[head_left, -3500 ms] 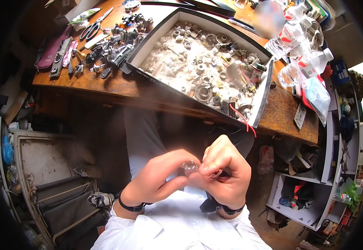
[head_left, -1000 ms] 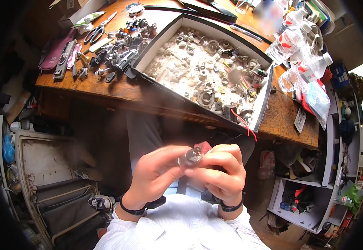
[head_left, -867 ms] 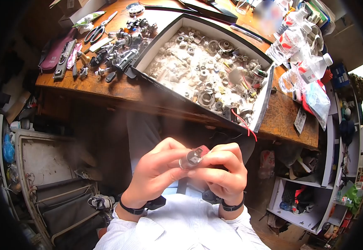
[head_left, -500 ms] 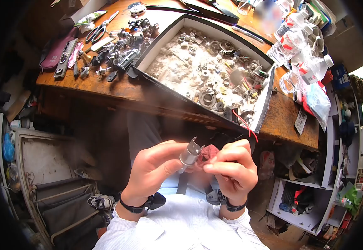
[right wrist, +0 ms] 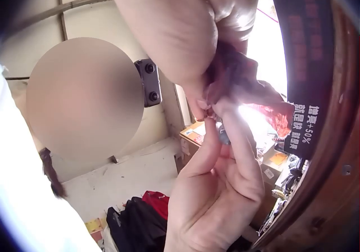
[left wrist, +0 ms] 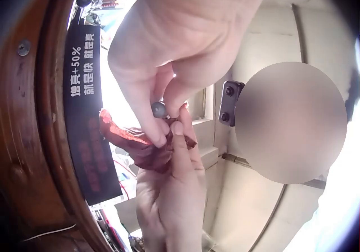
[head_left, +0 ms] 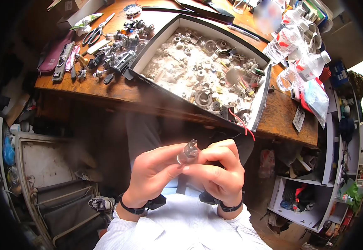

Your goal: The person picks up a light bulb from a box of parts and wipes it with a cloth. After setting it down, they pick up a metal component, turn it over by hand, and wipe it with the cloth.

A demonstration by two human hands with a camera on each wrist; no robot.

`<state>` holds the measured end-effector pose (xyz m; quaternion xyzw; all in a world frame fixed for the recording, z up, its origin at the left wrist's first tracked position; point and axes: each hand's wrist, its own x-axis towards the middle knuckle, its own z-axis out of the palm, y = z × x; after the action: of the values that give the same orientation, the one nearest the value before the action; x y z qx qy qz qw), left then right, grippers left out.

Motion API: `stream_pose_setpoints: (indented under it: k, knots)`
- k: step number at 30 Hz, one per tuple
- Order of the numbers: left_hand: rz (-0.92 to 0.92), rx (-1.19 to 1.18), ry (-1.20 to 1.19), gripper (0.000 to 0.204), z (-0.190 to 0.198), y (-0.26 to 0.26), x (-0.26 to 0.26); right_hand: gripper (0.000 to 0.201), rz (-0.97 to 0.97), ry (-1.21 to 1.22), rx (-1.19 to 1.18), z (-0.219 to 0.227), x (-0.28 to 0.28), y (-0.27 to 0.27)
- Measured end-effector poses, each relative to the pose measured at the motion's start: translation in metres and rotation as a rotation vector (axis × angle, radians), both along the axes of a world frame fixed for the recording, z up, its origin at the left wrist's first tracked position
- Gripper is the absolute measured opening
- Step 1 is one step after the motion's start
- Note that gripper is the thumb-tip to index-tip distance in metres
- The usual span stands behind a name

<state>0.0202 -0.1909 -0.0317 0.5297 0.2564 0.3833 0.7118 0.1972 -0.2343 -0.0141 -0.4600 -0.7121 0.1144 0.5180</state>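
Left hand pinches what we take for a bulb, off the worktop's near edge; right hand grips red cloth beside it. We judge the bulb could drop if the cloth snags its prongs, fingertips being its only support.

- We see the left hand pinch a small, silver, cylindrical metal piece with upright prongs.
- We find the right hand close against it, index finger bent, thumb toward the piece.
- Below, we see a white, long-sleeved cloth shirt.
- Ahead of us, a brown, worn wooden table bears a shallow, black-sided box with white inner walls, full of small mixed parts.
- We notice thin red wires at its near corner.
- Leftward, we see dark-handled metal scissors; rightward, clear plastic bottles with red-and-white labels.
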Motion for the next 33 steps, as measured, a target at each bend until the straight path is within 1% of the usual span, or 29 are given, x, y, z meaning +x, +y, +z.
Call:
stream_pose_setpoints:
  k: [4,6,7,9,10,12,15,16,18,19,20,21,22,23,24,25,26,28,29,30,32,33]
  knots:
    - [0.001,0.007,0.022,0.041,-0.003,0.001,-0.001,0.031,0.047,0.035,-0.050,-0.003,0.007,0.001]
    - [0.006,0.113,0.084,0.041,-0.006,0.002,0.000,0.030,0.043,0.037,-0.033,-0.005,0.009,0.003]
    - [0.004,0.112,0.085,0.041,-0.004,0.002,0.000,0.030,0.007,0.015,-0.035,-0.004,0.012,0.004]
    - [-0.027,-0.061,-0.163,0.036,0.003,0.002,0.000,0.029,-0.080,-0.072,-0.080,-0.007,0.022,0.005]
    - [-0.028,-0.061,-0.162,0.036,0.005,0.003,0.000,0.028,-0.100,-0.030,-0.113,-0.011,0.025,0.005]
    - [-0.043,0.033,-0.105,0.036,0.007,0.006,-0.002,0.026,-0.101,0.045,-0.092,-0.010,0.027,0.000]
    - [-0.041,0.020,-0.057,0.034,0.008,0.005,0.001,0.022,-0.049,0.147,0.018,-0.005,0.020,-0.004]
    - [-0.049,0.023,-0.027,0.034,0.009,0.004,0.002,0.024,-0.043,0.195,0.022,-0.004,0.015,-0.006]
    - [-0.063,0.033,-0.010,0.034,0.011,0.003,0.005,0.029,-0.032,0.139,0.042,0.000,0.009,-0.004]
    - [-0.014,0.119,0.048,0.035,0.010,0.002,0.006,0.034,-0.019,0.061,0.055,-0.003,0.009,0.000]
    - [0.038,0.207,0.107,0.038,0.010,0.001,0.007,0.036,0.024,0.032,0.026,-0.002,0.007,0.002]
    - [-0.009,0.036,0.072,0.040,0.009,-0.002,0.004,0.036,0.040,0.067,0.004,-0.001,0.004,0.003]
    - [-0.006,0.038,0.074,0.040,0.007,-0.005,0.003,0.036,0.059,0.103,-0.017,0.000,0.002,0.003]
    - [-0.031,-0.082,-0.037,0.041,0.003,-0.007,0.002,0.036,0.064,0.105,-0.015,0.003,0.000,0.003]
    - [-0.058,-0.202,-0.149,0.042,0.001,-0.007,0.001,0.036,0.096,0.168,-0.063,0.007,-0.001,0.001]
    - [-0.107,-0.209,-0.204,0.041,0.003,-0.006,0.003,0.036,0.125,0.231,-0.112,0.008,-0.002,-0.001]
    - [-0.111,-0.211,-0.201,0.041,0.002,-0.005,0.002,0.036,0.121,0.234,-0.113,0.008,-0.002,0.000]
    - [-0.307,-0.485,-0.503,0.045,-0.003,-0.003,0.001,0.034,0.139,0.218,-0.031,0.005,0.002,0.003]
    - [-0.357,-0.546,-0.577,0.052,-0.004,-0.003,0.004,0.034,0.138,0.215,-0.030,0.003,0.003,0.005]
    - [-0.358,-0.543,-0.579,0.052,-0.006,-0.003,0.006,0.033,0.137,0.239,-0.016,0.001,0.004,0.006]
    - [-0.400,-0.729,-0.781,0.058,-0.011,-0.006,0.010,0.032,0.141,0.261,0.001,-0.004,0.003,0.009]
    - [-0.396,-0.730,-0.801,0.062,-0.009,-0.006,0.012,0.031,0.165,0.322,-0.022,-0.005,0.002,0.008]
